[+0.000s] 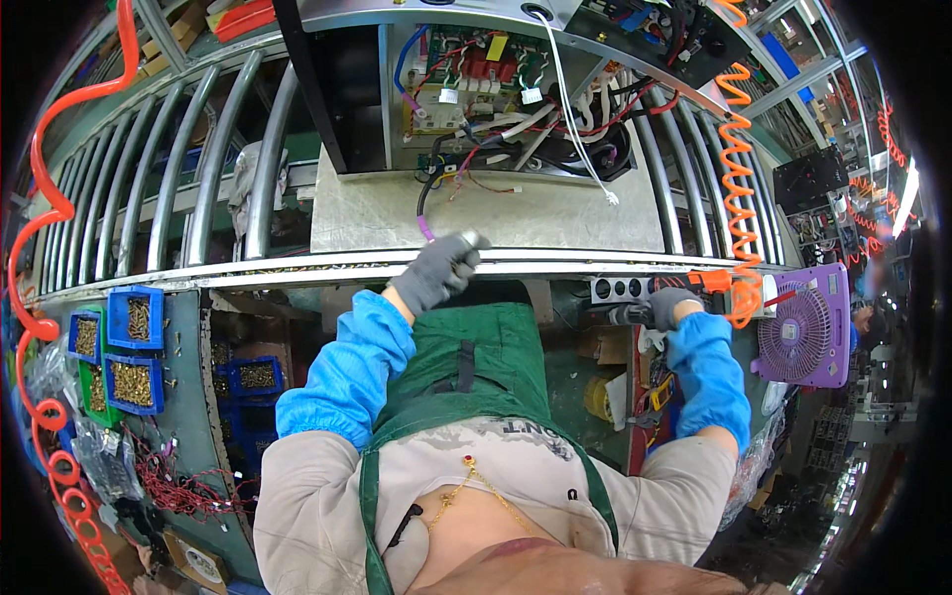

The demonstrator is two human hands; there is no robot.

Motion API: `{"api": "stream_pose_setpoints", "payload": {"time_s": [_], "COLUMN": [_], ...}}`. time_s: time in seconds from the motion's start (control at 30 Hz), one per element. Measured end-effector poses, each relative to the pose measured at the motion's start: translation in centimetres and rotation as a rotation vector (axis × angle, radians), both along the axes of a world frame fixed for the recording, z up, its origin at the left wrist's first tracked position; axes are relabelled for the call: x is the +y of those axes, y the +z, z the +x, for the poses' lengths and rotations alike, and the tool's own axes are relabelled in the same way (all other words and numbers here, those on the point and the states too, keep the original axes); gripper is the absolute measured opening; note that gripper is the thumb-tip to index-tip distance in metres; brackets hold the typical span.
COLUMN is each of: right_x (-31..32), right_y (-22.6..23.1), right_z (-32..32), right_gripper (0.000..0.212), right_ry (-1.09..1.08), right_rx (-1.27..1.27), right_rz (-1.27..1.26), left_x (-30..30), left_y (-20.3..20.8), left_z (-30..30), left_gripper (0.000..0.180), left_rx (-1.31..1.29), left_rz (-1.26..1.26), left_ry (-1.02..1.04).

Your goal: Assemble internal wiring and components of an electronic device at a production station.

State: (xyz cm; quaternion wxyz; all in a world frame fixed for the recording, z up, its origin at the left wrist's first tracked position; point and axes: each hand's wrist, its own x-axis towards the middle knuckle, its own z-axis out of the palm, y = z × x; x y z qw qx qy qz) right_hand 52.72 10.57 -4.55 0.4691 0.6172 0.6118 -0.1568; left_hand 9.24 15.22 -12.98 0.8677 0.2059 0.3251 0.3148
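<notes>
Apparently part-wired, the open case (359,104) stands on a metal plate (367,220), white leads (563,97) dangling unconnected. Left hand (437,274) curls by a black cable (423,196), contents unclear; right hand (674,306) seemingly grips a dark tool (629,314).

This is a factory assembly workshop. Round steel conveyor rollers (266,174) flank an open metal chassis full of wiring (357,99), with blue plastic parts bins (139,344) and a coiled orange hose (736,171) nearby.
</notes>
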Motion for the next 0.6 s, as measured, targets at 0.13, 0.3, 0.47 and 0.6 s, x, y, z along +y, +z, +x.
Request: {"api": "stream_pose_setpoints", "payload": {"time_s": [0.13, 0.3, 0.47, 0.6], "right_x": [-3.0, -8.7, -11.1, -9.4], "right_y": [9.8, 11.0, 3.7, 0.9], "right_z": [-8.3, -15.9, -18.6, -22.5], "right_gripper": [0.037, 0.043, 0.073, 0.09], "right_ry": [0.143, 0.07, -0.257, -0.351], "right_rx": [0.065, 0.635, 1.299, 1.287], "right_rz": [0.106, 0.582, 0.502, 0.335], "left_x": [-4.1, -8.0, -6.1, -6.6], "left_y": [2.1, -0.3, 4.5, 5.2], "left_z": [2.9, 6.1, 3.2, 2.8], "left_gripper": [0.042, 0.046, 0.035, 0.032], "left_rx": [0.286, 0.087, 0.107, 0.208], "left_rz": [0.383, 0.203, 0.179, 0.343], "left_ry": [-0.483, -0.17, -0.012, -0.148]}}
